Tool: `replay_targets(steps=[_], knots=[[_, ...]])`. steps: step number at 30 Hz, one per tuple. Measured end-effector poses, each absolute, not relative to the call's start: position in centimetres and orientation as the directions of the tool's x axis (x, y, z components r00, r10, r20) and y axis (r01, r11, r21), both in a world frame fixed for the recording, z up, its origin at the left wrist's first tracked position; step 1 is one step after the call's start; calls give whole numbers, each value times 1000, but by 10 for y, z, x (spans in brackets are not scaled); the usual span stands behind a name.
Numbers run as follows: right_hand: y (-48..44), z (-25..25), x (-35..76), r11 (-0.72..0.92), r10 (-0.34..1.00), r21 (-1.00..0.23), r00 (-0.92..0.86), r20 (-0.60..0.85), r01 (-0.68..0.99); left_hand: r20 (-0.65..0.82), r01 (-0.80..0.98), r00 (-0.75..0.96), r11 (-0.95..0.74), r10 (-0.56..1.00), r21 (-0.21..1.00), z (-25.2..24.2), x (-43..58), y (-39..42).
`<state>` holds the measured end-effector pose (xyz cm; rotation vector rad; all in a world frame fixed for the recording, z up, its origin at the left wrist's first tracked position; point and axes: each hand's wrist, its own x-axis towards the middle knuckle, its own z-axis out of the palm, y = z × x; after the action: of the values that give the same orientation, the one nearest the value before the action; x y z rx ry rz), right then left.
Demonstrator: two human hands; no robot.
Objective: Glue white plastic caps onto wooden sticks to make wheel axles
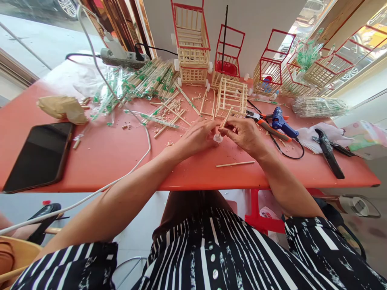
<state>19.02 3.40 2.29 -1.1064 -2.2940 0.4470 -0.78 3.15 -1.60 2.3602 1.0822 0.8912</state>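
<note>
My right hand (245,135) pinches a short wooden stick (226,117), which slants upward between its fingertips. The stick's lower end meets a small white wheel (217,138) just above the table. Curled around the wheel's far side is my left hand (199,135), closed, its thumb partly hidden. Right behind my hands stands a small cart frame of wooden sticks (232,96). One loose stick (235,164) lies near the table's front edge.
Wrapped chopsticks (151,78) are heaped at the back left, by a power strip (123,57). A phone (39,155) lies left, and a white cable (127,173) crosses the table (187,177). Pliers (273,131) and a blue glue gun (282,123) lie right; finished carts (193,44) stand behind.
</note>
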Motion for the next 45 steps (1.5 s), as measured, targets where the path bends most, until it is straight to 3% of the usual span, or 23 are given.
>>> replay_targets(steps=[6, 13, 45], knots=[[34, 23, 189, 595, 801, -525, -500, 328, 608, 392, 470, 498, -620, 774, 628, -12, -9, 29], [35, 23, 189, 599, 799, -515, -500, 335, 613, 382, 553, 500, -626, 777, 550, -15, -9, 32], [36, 24, 188, 590, 804, -526, -505, 314, 612, 392, 537, 483, -619, 783, 573, -13, -11, 32]])
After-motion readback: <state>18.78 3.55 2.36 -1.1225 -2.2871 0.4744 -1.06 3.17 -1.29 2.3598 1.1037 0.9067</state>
